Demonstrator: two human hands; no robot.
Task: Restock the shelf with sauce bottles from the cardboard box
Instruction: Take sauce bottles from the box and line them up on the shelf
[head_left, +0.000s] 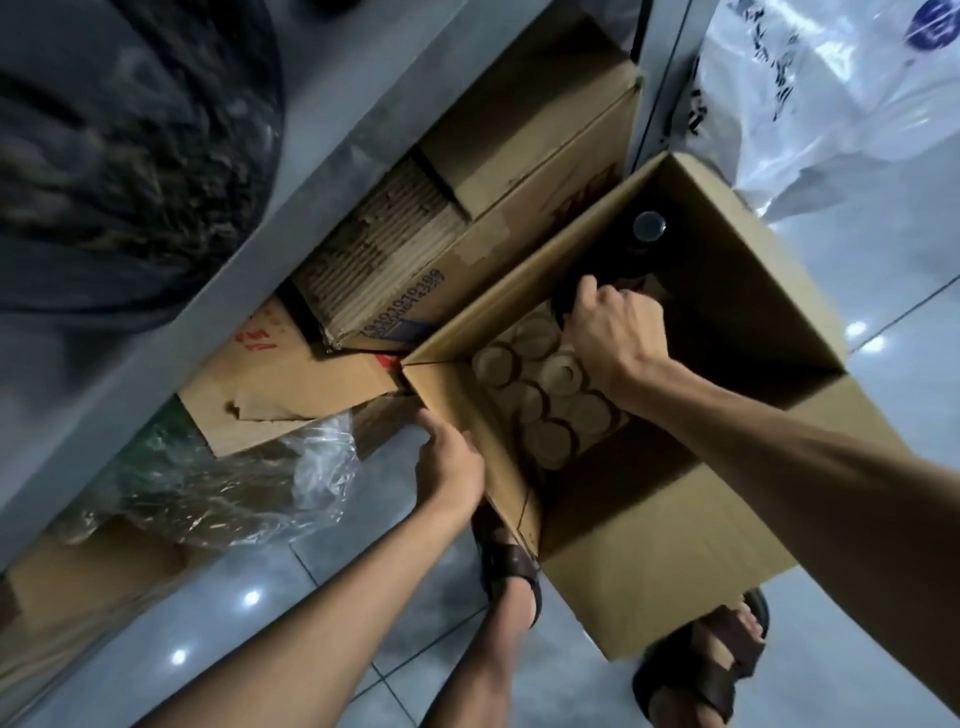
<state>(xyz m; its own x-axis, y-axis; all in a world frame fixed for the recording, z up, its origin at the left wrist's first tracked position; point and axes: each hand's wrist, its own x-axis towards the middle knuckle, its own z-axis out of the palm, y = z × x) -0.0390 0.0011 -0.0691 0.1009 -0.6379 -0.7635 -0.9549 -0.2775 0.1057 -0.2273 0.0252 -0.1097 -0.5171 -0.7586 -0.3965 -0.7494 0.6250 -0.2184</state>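
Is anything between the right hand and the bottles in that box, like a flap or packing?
Nothing visible. The right hand is inside the open cardboard box, its fingers curled on a dark bottle. A second bottle stands just beyond it, uncovered from above.

Cardboard box (675, 571): plain tan, its bottom stamped with pale ring marks. Sauce bottle (563, 305) under my right hand (613, 338): near-black; a farther one carries a glossy black cap (649, 227). Flattened cartons (410, 301), far left: tan, red lettering, blue digits. Shelf (260, 260): dull grey. Floor (883, 649): glossy pale grey tiles, thin dark grout lines. My sandals (511, 564): dark brown. Bag (831, 78), far right: white, black print, blue emblem.
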